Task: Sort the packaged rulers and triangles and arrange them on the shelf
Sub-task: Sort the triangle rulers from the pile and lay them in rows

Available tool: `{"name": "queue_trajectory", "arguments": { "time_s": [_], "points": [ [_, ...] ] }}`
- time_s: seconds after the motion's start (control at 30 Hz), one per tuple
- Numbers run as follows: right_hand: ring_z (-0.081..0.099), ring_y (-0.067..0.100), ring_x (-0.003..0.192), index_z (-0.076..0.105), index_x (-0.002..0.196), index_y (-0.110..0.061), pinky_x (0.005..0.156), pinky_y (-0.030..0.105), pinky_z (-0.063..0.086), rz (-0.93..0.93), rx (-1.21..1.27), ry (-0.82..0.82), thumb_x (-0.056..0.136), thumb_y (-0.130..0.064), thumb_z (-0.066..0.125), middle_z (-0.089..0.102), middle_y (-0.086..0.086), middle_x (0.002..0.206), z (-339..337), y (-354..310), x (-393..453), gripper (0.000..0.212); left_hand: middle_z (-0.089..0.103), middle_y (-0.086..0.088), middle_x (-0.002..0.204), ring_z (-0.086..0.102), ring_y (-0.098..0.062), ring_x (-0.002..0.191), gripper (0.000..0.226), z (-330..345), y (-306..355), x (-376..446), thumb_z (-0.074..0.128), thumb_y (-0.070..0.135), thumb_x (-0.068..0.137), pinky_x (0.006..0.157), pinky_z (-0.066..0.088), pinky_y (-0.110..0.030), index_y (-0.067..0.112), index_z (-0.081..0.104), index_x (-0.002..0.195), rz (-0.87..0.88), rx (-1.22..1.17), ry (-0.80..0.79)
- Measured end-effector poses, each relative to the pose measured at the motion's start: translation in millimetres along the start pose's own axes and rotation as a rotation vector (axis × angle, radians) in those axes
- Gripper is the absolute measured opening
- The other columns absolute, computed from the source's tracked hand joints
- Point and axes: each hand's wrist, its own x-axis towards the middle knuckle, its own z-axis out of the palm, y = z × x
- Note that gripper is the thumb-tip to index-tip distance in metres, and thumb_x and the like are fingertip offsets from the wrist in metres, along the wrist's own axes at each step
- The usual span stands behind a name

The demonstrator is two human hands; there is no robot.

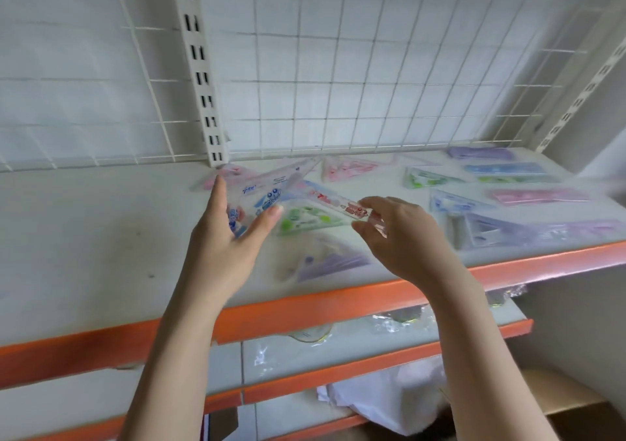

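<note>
I see both hands raised over the top shelf (101, 223), a white board with an orange front lip, backed by a white wire grid (338, 67). My right hand (399, 237) pinches the near end of a clear packaged ruler with red print (338, 203) between thumb and fingertips, holding it just above the board. My left hand (227, 237) has its fingers straight and spread, thumb and forefinger against a clear packaged triangle with blue print (264, 193); I cannot tell whether it is lifted or lying flat. Just beyond the hands lies a green triangle (305, 218), nearer the lip a purple triangle (325, 261), both blurred. Further right, coloured rulers (538, 196) lie in a rough column, with more triangles (349, 167) along the back.
</note>
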Motion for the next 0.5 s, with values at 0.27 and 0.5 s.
{"name": "queue_trajectory", "arguments": {
  "time_s": [0.27, 0.5],
  "points": [
    [0.056, 0.027, 0.108, 0.054, 0.128, -0.020, 0.089, 0.037, 0.043, 0.027, 0.024, 0.018, 0.091, -0.033, 0.055, 0.064, 0.004, 0.112, -10.3, 53.6, -3.1, 0.039, 0.053, 0.011, 0.105, 0.048, -0.009, 0.110, 0.088, 57.4, 19.9, -10.7, 0.067, 0.042, 0.079, 0.075, 0.028, -0.012, 0.026, 0.016, 0.148, 0.013, 0.069, -0.061],
    [0.058, 0.026, 0.106, 0.052, 0.128, -0.022, 0.088, 0.039, 0.044, 0.099, 0.050, 0.044, 0.091, -0.030, 0.056, 0.064, 0.002, 0.110, -14.1, 69.0, 1.5, 0.038, 0.051, 0.010, 0.111, 0.042, -0.003, 0.113, 0.085, 75.7, 24.7, 2.7, 0.071, 0.037, 0.078, 0.085, 0.025, -0.012, 0.027, 0.022, 0.147, 0.043, 0.093, -0.112]
  ]
}}
